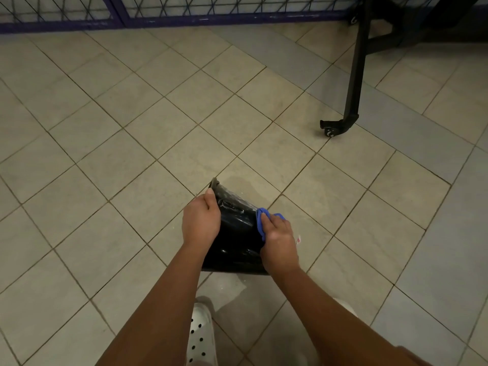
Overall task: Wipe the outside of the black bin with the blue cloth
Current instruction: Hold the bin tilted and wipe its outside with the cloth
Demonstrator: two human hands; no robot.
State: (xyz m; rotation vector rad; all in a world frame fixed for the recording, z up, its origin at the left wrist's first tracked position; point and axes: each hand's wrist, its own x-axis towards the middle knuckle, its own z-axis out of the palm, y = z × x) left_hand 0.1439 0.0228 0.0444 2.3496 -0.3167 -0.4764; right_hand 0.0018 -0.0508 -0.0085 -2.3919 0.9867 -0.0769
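The black bin (237,233) lies tipped on its side over the tiled floor, its glossy wall facing up and its rim pointing away from me. My left hand (201,219) grips the bin's left side near the rim, thumb along the edge. My right hand (277,240) holds the bunched blue cloth (261,219) and presses it against the bin's right side. Part of the bin's right wall is hidden behind that hand.
Beige floor tiles (158,133) spread all around. A black stand leg with a small wheel (340,125) stands at the upper right. A blue wire-mesh fence (184,11) runs along the far edge. My white perforated shoe (200,336) is just below the bin.
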